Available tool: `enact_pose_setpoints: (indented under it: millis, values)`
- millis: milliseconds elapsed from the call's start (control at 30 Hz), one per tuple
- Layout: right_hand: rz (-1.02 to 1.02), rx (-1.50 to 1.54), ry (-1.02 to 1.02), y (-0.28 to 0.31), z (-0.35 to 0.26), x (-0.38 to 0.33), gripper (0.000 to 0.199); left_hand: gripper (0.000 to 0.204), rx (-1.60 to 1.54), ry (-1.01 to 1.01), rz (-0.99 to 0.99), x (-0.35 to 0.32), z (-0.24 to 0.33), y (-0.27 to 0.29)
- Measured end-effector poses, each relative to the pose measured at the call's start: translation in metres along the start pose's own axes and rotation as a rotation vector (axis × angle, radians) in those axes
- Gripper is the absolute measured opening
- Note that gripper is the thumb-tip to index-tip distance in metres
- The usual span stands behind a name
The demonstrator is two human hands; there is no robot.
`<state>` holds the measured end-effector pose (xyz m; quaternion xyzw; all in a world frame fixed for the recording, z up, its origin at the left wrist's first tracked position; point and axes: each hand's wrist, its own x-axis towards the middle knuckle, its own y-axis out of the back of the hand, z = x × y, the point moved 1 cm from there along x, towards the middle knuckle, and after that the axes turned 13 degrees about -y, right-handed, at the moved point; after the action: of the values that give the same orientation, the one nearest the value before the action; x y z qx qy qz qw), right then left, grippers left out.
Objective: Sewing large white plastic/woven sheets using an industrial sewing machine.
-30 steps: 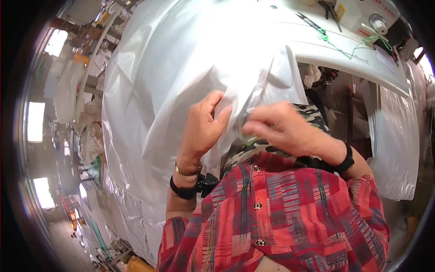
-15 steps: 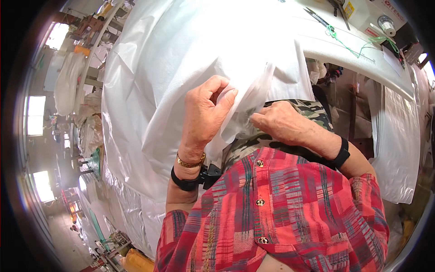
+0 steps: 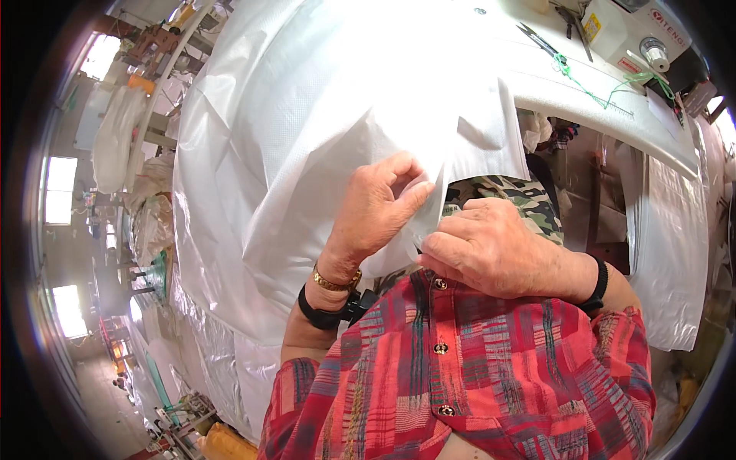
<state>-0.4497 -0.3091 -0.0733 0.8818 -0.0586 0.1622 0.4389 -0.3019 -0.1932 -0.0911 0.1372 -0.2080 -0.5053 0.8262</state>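
At ctr of frame, my L hand (image 3: 377, 208) has thumb & forefinger curled tip to tip, gripping the white plastic sheet (image 3: 307, 172). Just below & to the right, my R hand (image 3: 487, 249) is balled up, fingers folded in, thumb & forefinger closed on a thin, see-through bit of the sheet's edge. Btwn the two, that edge runs short & steep, slanting down & slightly left.

The sheet fills upper ctr & left of frame; its long axis seems to go from top edge down toward lower left, approx., since folds hide the full outline. One long crease slants from near ctr to lower left. A free corner points right & down, over my camo trousers (image 3: 537, 201).

Upper right: white tabletop (image 3: 552, 90) w/ black snips (image 3: 543, 42) pointing up-left, green cord (image 3: 566, 69) by their lower end, & a pale machine (image 3: 625, 34) w/ round knob. Far right, a stack of film (image 3: 668, 261) hangs, long side vert. My plaid shirt (image 3: 475, 360) takes up bottom ctr.
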Motion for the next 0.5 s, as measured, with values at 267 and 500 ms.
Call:
enact_pose_setpoints:
  millis: [267, 500]
  values:
    - [0.221, 0.020, 0.107, -0.015, 0.005, 0.006, 0.019, 0.007, -0.494, 0.089, 0.033, -0.004, -0.021, -0.016]
    - [0.113, -0.028, 0.205, -0.009, -0.001, 0.010, 0.011, 0.010, -0.637, 0.215, 0.039, -0.006, -0.019, -0.018]
